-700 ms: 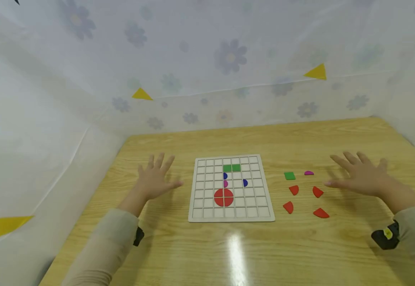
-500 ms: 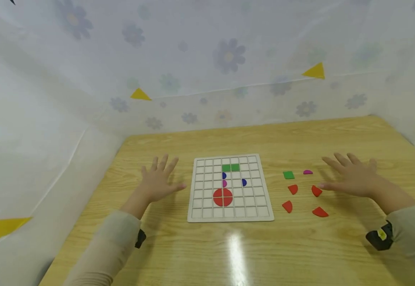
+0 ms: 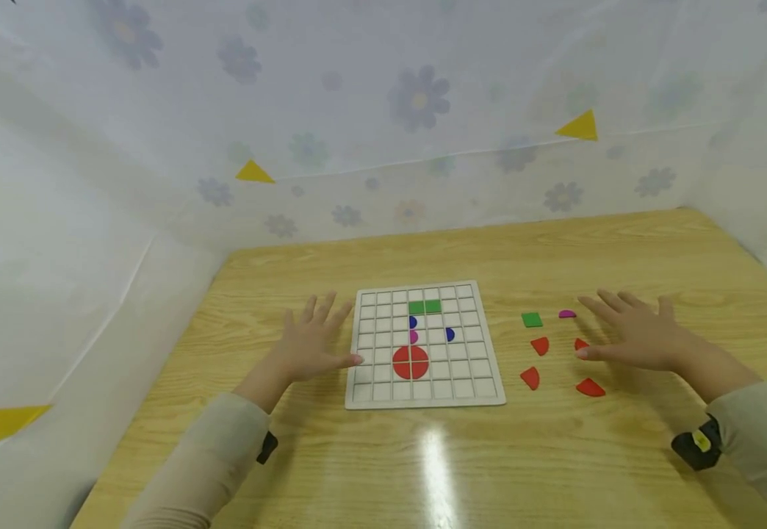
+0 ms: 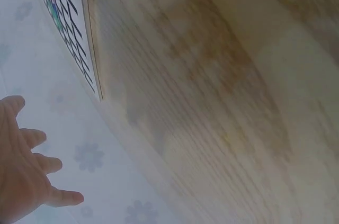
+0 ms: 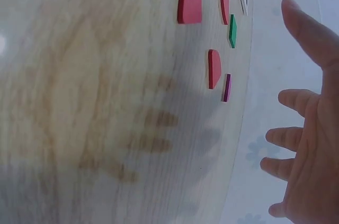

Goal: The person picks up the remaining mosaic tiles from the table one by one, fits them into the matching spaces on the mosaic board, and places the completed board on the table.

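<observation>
A white grid board (image 3: 469,393) lies on the wooden table. Set in its cells are two green squares (image 3: 425,307), a red circle of quarter pieces (image 3: 411,362), a magenta half circle (image 3: 413,337) and two blue half circles (image 3: 450,335). My left hand (image 3: 311,345) hovers with spread fingers at the board's left edge, its thumb tip overlapping the rim in the head view. To the right, my right hand (image 3: 641,334) is spread over the table, its thumb partly covering one red quarter piece (image 3: 581,344). Neither hand holds anything.
Loose on the table right of the board lie a green square (image 3: 532,319), a magenta half circle (image 3: 567,314) and several red quarter pieces (image 3: 591,387). A flowered white curtain (image 3: 383,198) with yellow triangles (image 3: 579,126) hangs behind the table.
Both hands have moved inward: the left one rightward to the board's edge, the right one leftward over the loose pieces. The pieces stay where they were.
</observation>
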Demonstrator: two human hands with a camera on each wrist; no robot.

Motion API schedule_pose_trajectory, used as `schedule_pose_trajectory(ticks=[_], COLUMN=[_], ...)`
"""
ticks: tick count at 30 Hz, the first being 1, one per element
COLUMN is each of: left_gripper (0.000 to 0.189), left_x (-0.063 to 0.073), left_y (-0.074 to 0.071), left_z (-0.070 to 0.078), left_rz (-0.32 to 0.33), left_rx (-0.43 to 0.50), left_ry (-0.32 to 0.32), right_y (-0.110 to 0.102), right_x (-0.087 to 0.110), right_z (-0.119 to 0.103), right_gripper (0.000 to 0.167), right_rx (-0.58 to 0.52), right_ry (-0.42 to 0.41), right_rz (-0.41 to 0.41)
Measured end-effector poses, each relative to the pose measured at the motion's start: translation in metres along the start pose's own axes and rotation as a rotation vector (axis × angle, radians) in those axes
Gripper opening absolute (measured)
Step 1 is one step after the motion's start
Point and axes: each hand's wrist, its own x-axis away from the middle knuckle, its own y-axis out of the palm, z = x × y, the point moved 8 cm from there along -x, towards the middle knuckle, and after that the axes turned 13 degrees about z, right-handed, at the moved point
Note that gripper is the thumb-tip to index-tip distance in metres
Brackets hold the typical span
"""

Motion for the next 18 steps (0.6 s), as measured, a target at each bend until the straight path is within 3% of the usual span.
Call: schedule_pose_trajectory(ticks=[9,18], left_gripper=[0.087,0.089], left_x=[0.001,0.004], left_y=[0.015,0.029], left_z=[0.017,0.020], left_rz=[-0.082,-0.137], left_rx=[0.009,-0.016], left_ry=[0.098,0.129], right_y=[0.008,0.011], right_x=[-0.001,0.001], right_z=[-0.013,-0.015], right_gripper=[0.077,0.075], right_rx=[-0.094,-0.308], right_ry=[-0.117,-0.059], right_rz=[0.007,-0.061])
